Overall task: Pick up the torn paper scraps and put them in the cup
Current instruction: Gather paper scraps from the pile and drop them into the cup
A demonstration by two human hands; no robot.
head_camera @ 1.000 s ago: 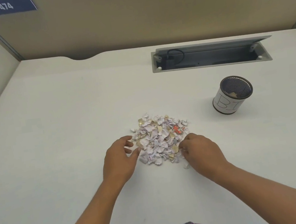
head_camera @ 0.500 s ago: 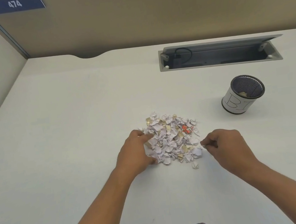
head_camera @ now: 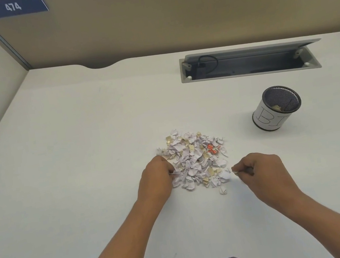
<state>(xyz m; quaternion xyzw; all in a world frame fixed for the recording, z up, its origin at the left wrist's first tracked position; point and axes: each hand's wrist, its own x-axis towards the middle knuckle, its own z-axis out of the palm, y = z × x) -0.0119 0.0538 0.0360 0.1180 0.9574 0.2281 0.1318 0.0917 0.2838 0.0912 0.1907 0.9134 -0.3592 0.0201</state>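
Withdrawn rightward, right hand (head_camera: 261, 170) pinches scraps (head_camera: 195, 158); left hand (head_camera: 156, 177) (curled) grips pile's edge.

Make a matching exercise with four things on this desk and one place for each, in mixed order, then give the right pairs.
Things:
1. cup
2. scrap pile
3. cable slot
4. number sign

Places:
A. top left corner, on the wall
B. between the two hands
C. right of the pile, standing upright
D. far right part of the desk, lid raised

Pairs: 1-C, 2-B, 3-D, 4-A
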